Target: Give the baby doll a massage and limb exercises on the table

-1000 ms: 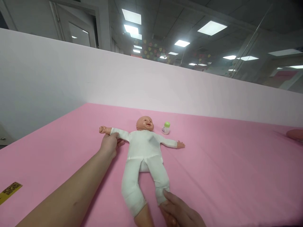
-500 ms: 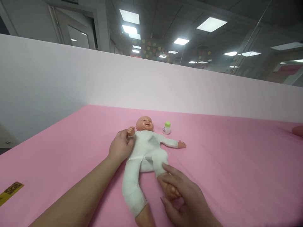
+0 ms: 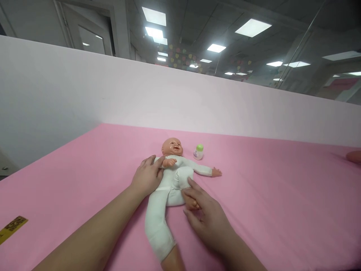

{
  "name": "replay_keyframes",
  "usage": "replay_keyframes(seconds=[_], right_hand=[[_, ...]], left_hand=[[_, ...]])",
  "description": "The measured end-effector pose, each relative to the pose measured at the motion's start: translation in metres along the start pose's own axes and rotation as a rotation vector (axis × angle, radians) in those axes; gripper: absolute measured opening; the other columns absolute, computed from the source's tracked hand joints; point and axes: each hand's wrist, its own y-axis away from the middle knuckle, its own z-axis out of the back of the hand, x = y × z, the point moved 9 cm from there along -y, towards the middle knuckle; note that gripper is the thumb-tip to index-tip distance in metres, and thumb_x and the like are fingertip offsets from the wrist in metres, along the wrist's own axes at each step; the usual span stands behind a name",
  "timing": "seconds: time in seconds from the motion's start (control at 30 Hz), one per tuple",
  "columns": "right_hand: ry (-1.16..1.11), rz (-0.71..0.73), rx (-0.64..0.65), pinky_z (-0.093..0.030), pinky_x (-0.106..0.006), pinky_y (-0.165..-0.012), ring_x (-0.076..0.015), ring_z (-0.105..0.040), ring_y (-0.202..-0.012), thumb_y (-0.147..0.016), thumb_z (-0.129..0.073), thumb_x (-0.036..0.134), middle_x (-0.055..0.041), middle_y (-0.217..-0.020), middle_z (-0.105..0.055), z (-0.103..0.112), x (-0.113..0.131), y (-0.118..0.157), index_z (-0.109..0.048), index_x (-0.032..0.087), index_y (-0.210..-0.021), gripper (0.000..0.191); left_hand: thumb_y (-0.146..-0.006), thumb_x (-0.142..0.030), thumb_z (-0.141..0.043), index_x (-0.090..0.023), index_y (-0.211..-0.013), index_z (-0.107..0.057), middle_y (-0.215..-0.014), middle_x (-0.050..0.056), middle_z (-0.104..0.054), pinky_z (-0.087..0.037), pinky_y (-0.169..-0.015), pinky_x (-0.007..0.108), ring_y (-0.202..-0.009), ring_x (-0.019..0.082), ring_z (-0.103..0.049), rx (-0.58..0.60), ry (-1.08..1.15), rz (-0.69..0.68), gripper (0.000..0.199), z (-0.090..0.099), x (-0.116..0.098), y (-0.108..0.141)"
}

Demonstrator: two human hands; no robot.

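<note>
A baby doll (image 3: 169, 180) in a white cloth suit lies on its back on the pink surface (image 3: 254, 210), head away from me. My left hand (image 3: 148, 175) is wrapped around the doll's arm on the left side, whose small hand rests over the chest. With my right hand (image 3: 207, 210) I grip the doll's lower leg on the right side, the knee bent up toward its belly. The other leg stretches toward me, its foot cut off by the frame's lower edge. The doll's right-side arm lies out flat.
A small bottle (image 3: 198, 152) with a green cap stands beside the doll's head. White panels (image 3: 197, 101) border the surface at the back and left. A yellow and black label (image 3: 12, 227) sticks at the left. Something skin-coloured (image 3: 354, 157) shows at the right edge.
My left hand has brought the doll's arm inward across its chest. My right hand has pushed the bent leg up and slightly left, toward the belly.
</note>
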Motion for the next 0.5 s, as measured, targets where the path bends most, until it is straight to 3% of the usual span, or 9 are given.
replay_keyframes(seconds=[0.07, 0.13, 0.2, 0.33, 0.4, 0.5], right_hand=[[0.043, 0.009, -0.023, -0.051, -0.04, -0.117, -0.0269, -0.047, -0.151, -0.086, -0.063, 0.01, -0.0066, -0.121, -0.075, 0.003, 0.001, 0.007, -0.068, 0.026, -0.125, 0.041], [0.1, 0.016, -0.068, -0.056, -0.04, -0.112, -0.0306, -0.054, -0.146, -0.083, -0.069, 0.014, -0.0103, -0.144, -0.067, 0.006, 0.002, 0.015, -0.069, 0.025, -0.127, 0.045], [0.147, 0.044, -0.119, -0.06, -0.038, -0.105, -0.0318, -0.062, -0.138, -0.081, -0.07, 0.014, -0.0121, -0.154, -0.06, 0.009, 0.004, 0.028, -0.071, 0.025, -0.126, 0.046], [0.131, 0.137, -0.142, -0.066, -0.029, -0.09, -0.0297, -0.076, -0.117, -0.08, -0.069, 0.013, -0.0123, -0.145, -0.067, 0.006, 0.005, 0.06, -0.07, 0.025, -0.129, 0.051], [0.077, 0.128, -0.112, -0.067, -0.025, -0.084, -0.0283, -0.078, -0.111, -0.079, -0.073, 0.014, -0.01, -0.146, -0.067, 0.003, -0.004, 0.076, -0.07, 0.028, -0.13, 0.053], [0.04, 0.081, -0.069, -0.067, -0.022, -0.08, -0.027, -0.08, -0.105, -0.081, -0.078, 0.017, -0.004, -0.139, -0.071, -0.002, -0.019, 0.094, -0.073, 0.035, -0.126, 0.048]], left_hand=[[-0.1, -0.038, -0.052, -0.035, -0.16, -0.048, -0.157, 0.014, -0.049, -0.042, -0.114, 0.054, -0.143, 0.04, -0.047, 0.003, 0.056, 0.04, 0.06, -0.002, 0.005, 0.0], [-0.099, -0.04, -0.055, -0.033, -0.158, -0.05, -0.155, 0.015, -0.051, -0.043, -0.112, 0.052, -0.141, 0.039, -0.05, -0.014, 0.131, 0.074, 0.06, 0.0, 0.01, 0.0], [-0.099, -0.043, -0.056, -0.032, -0.156, -0.052, -0.151, 0.014, -0.056, -0.047, -0.106, 0.047, -0.13, 0.035, -0.058, -0.041, 0.24, 0.111, 0.059, 0.002, 0.016, 0.0], [-0.098, -0.05, -0.057, -0.028, -0.139, -0.061, -0.122, 0.012, -0.072, -0.053, -0.087, 0.042, -0.1, 0.031, -0.07, -0.08, 0.479, 0.297, 0.046, 0.0, 0.043, -0.001], [-0.096, -0.051, -0.061, -0.023, -0.129, -0.062, -0.109, 0.012, -0.075, -0.054, -0.084, 0.041, -0.097, 0.032, -0.072, -0.121, 0.614, 0.45, 0.042, -0.005, 0.063, 0.0], [-0.093, -0.045, -0.067, -0.019, -0.123, -0.062, -0.104, 0.013, -0.076, -0.057, -0.084, 0.041, -0.095, 0.031, -0.073, -0.247, 0.895, 0.623, 0.04, -0.014, 0.089, 0.003]])
